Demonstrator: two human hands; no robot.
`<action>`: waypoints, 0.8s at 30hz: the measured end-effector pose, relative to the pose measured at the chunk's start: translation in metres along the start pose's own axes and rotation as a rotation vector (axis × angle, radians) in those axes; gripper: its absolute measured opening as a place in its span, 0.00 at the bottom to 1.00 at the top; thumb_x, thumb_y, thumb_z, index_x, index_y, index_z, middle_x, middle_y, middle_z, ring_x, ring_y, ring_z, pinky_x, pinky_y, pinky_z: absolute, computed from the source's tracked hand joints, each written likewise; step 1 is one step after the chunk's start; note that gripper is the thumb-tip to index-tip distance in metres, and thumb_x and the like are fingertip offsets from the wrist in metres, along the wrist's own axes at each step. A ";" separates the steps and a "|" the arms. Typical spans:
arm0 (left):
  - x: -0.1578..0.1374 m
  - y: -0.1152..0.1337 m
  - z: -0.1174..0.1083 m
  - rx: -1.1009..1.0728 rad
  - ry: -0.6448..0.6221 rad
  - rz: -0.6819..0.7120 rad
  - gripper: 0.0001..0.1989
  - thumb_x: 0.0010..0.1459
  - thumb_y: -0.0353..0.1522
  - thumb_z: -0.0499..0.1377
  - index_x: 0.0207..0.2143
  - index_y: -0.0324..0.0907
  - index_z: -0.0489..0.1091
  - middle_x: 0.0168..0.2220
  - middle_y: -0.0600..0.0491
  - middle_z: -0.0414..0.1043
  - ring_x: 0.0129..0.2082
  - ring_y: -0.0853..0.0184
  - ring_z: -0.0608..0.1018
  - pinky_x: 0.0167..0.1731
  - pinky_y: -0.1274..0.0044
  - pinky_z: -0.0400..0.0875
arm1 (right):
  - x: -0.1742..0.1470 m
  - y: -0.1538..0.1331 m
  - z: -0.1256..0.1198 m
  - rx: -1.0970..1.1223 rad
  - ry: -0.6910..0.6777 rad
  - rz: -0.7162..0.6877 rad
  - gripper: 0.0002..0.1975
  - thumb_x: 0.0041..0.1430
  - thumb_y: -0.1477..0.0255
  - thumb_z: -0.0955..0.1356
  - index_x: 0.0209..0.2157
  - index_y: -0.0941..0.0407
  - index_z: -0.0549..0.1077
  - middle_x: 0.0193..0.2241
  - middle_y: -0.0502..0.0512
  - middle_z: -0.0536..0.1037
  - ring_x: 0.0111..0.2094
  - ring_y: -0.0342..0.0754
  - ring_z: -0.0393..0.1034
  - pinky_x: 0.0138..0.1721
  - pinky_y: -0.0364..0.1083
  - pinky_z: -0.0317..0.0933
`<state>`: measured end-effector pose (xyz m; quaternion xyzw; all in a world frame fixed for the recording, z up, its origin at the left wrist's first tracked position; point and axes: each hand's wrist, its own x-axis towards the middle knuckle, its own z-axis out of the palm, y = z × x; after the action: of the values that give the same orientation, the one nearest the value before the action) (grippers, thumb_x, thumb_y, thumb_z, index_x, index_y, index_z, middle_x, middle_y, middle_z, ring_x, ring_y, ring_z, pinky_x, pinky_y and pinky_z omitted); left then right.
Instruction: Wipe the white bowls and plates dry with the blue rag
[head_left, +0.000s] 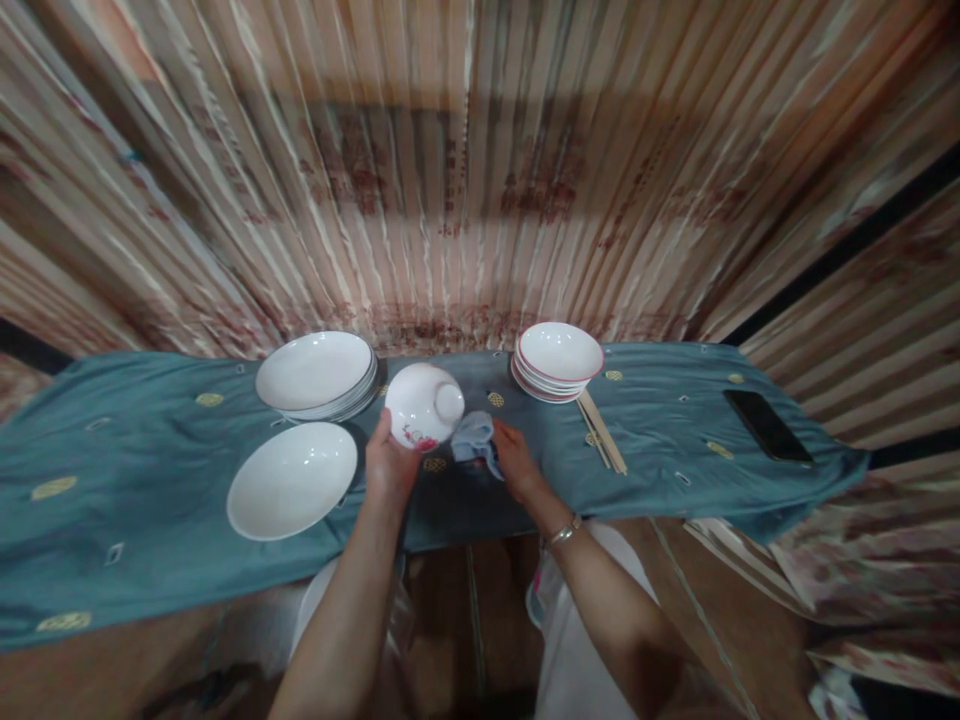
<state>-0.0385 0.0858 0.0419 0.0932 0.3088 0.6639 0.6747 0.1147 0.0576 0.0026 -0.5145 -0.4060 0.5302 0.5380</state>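
A white bowl with a pink flower print is tipped on its side, its foot ring facing right. My left hand grips it by the rim, thumb on the outer wall. My right hand is closed on a light blue cloth, just right of the bowl and close to its foot. Whether the cloth touches the bowl I cannot tell. Left of my left hand lies a single wide white plate, with a stack of white plates behind it.
A stack of red-rimmed white bowls stands at the back right, with several wooden chopsticks beside it. Farther right lies a black phone. A teal patterned cloth covers the table; a pleated curtain hangs behind.
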 end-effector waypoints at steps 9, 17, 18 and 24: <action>-0.003 -0.014 -0.003 0.098 -0.048 -0.077 0.24 0.63 0.37 0.53 0.58 0.34 0.66 0.48 0.41 0.78 0.53 0.58 0.76 0.56 0.67 0.67 | -0.005 -0.004 0.005 -0.505 0.161 -0.504 0.21 0.64 0.64 0.61 0.55 0.57 0.70 0.53 0.63 0.74 0.56 0.54 0.67 0.59 0.53 0.58; -0.004 -0.015 -0.006 0.101 -0.068 -0.107 0.24 0.65 0.39 0.50 0.58 0.34 0.66 0.45 0.42 0.79 0.49 0.60 0.79 0.52 0.70 0.71 | -0.008 0.011 0.021 -0.726 0.052 -0.622 0.24 0.69 0.68 0.55 0.63 0.56 0.62 0.67 0.60 0.54 0.69 0.52 0.44 0.68 0.58 0.44; -0.003 -0.014 -0.007 0.103 -0.073 -0.107 0.25 0.65 0.39 0.50 0.58 0.34 0.66 0.45 0.42 0.79 0.48 0.60 0.79 0.51 0.70 0.71 | -0.008 0.010 0.020 -0.724 0.032 -0.639 0.24 0.69 0.69 0.55 0.63 0.55 0.62 0.68 0.58 0.54 0.69 0.52 0.43 0.68 0.58 0.43; 0.000 -0.009 -0.007 0.099 0.015 -0.083 0.24 0.66 0.38 0.48 0.58 0.33 0.66 0.43 0.42 0.79 0.43 0.61 0.81 0.49 0.71 0.72 | -0.016 0.008 0.012 -0.722 -0.067 -0.703 0.21 0.68 0.72 0.56 0.60 0.51 0.67 0.66 0.55 0.58 0.69 0.50 0.42 0.67 0.59 0.46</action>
<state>-0.0351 0.0824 0.0316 0.1085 0.3501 0.6198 0.6939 0.1001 0.0423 -0.0018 -0.4827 -0.7290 0.1592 0.4585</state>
